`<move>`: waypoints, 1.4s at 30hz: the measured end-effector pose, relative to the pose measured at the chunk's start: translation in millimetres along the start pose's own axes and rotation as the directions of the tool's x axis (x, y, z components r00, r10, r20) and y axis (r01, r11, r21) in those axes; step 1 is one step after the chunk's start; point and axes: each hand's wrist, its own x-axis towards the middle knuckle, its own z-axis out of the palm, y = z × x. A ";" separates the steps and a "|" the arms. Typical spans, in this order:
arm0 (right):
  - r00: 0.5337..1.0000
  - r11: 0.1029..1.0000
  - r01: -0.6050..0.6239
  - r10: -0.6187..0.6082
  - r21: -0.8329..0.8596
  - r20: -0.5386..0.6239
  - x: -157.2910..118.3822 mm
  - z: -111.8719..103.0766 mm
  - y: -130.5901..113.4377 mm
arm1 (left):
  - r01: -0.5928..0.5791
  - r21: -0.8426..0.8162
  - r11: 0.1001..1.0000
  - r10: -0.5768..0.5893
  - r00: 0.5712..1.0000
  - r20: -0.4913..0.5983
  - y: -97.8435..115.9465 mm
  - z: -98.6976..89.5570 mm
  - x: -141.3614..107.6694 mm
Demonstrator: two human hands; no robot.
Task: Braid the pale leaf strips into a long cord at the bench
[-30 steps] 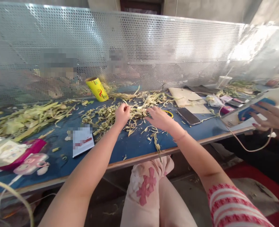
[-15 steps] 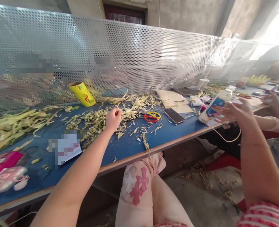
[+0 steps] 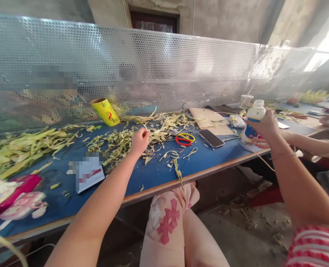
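Note:
My right hand grips the side of a clear plastic bottle with a blue label and pale contents. The bottle stands nearly upright at the table's front edge. Fingers show low on it, but I cannot tell whose. My left hand is closed in a pinch above a heap of dry, pale plant strips; what it pinches is too small to name. Right of that hand lie scissors with red and yellow handles, then a dark phone.
A yellow cardboard tube leans by the perforated metal screen. Brown paper lies behind the phone. Longer green strips, a white-and-blue box and a pink pouch occupy the left. A co-worker's forearm reaches in from the right.
My right hand has closed round the bottle, its fingers spread beside it before. The bottle has gone from tilted to nearly upright. My left hand stays pinched over the strips; the view has shifted slightly.

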 end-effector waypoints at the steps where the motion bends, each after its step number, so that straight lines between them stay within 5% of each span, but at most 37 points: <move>1: 0.999 0.999 -0.044 0.045 -0.013 0.027 -7.2 -3.0 -14.9 | -0.009 -0.002 1.000 0.009 1.000 0.003 -0.4 -0.2 0.3; 4: 0.996 0.993 0.090 -0.090 0.075 0.000 -37.6 -17.4 -65.8 | -0.013 0.010 1.000 0.013 1.000 0.008 -1.8 -0.2 1.3; 7: 0.933 0.906 0.355 -0.360 0.233 -0.022 -79.1 -38.2 -113.7 | -0.004 0.011 1.000 0.004 1.000 0.016 -2.6 0.1 1.7; 11: 0.734 0.666 0.583 -0.677 0.466 0.051 -136.3 -71.1 -161.2 | -0.007 -0.025 1.000 0.007 1.000 0.009 -3.3 0.2 1.8; 14: 0.525 0.451 0.647 -0.848 0.615 0.070 -164.6 -93.7 -184.2 | -0.008 -0.037 0.999 0.008 1.000 0.007 -4.1 0.1 1.9; 16: 0.432 0.362 0.661 -0.900 0.657 0.061 -173.1 -104.4 -193.3 | -0.011 -0.040 0.999 0.011 1.000 0.010 -4.4 0.2 1.9; 22: 0.287 0.232 0.656 -0.957 0.718 0.047 -170.9 -115.0 -201.6 | -0.027 -0.029 0.999 0.027 1.000 0.009 -2.6 0.5 1.5; 33: 0.227 0.031 0.840 -0.927 0.542 -0.299 -166.8 -109.2 -209.2 | -0.040 -0.016 0.999 0.040 0.999 -0.002 -5.7 1.3 2.4; 42: 0.304 0.089 0.862 -0.879 0.499 -0.368 -152.3 -118.7 -221.9 | -0.054 -0.004 0.999 0.054 0.999 -0.001 -6.1 1.6 2.7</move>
